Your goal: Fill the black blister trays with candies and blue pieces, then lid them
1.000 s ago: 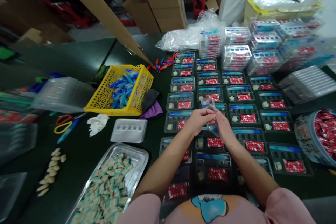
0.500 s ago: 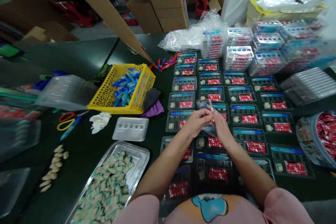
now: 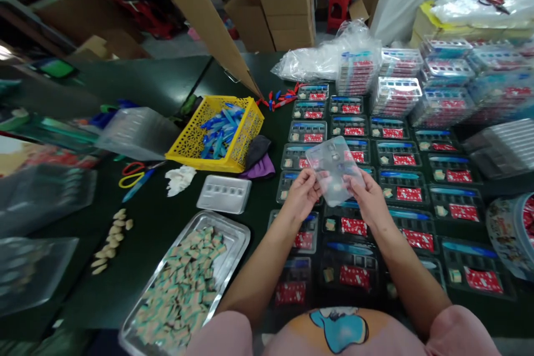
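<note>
A clear plastic sheet (image 3: 332,162), perhaps a tray cover, is held tilted above the filled trays. My left hand (image 3: 305,192) pinches its left edge and my right hand (image 3: 366,193) grips its lower right side. What shows through it is blurred. Beneath and around my hands lie rows of clear compartment trays (image 3: 404,177), each with a blue pen, a small tan-and-green block and a red printed packet (image 3: 409,193). Whether the sheet touches a tray below, I cannot tell.
To the left, a metal tray (image 3: 242,233) holds many small blocks. A yellow basket (image 3: 179,158) of blue pens stands behind an upturned clear tray (image 3: 224,193). Scissors (image 3: 132,175) lie farther left. Stacks of packed trays (image 3: 395,97) and a tub (image 3: 507,239) of red packets are at right.
The plastic sheet, earlier seen nearly edge-on between my close hands, is now turned broad side up. My hands have moved apart. The view has shifted slightly left.
</note>
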Action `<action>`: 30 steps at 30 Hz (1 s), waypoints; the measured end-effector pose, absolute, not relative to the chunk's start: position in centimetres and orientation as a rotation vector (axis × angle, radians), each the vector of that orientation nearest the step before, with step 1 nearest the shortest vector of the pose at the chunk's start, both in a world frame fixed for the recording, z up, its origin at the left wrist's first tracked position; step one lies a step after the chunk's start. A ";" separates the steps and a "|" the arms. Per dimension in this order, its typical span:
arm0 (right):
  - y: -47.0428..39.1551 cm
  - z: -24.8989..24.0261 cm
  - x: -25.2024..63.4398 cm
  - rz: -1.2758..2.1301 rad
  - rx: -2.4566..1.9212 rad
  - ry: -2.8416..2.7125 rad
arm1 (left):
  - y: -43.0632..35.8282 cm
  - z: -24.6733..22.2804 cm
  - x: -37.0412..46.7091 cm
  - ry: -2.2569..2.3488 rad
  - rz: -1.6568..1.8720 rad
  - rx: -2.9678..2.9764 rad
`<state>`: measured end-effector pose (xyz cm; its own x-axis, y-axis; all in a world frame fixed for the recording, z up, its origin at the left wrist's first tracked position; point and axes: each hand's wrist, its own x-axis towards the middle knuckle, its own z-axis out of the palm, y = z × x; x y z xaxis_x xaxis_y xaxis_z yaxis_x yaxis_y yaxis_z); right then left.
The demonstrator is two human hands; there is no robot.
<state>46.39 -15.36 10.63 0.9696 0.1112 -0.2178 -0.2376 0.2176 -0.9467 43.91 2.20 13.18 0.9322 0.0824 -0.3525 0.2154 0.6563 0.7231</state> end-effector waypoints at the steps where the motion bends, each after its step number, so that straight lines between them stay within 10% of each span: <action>1: -15.1 10.6 46.4 0.262 -1.304 0.116 | 2.4 13.1 43.5 0.374 -0.076 0.865; 30: -16.7 15.4 36.4 0.474 -1.561 -0.604 | -0.8 17.2 30.6 0.251 0.009 1.291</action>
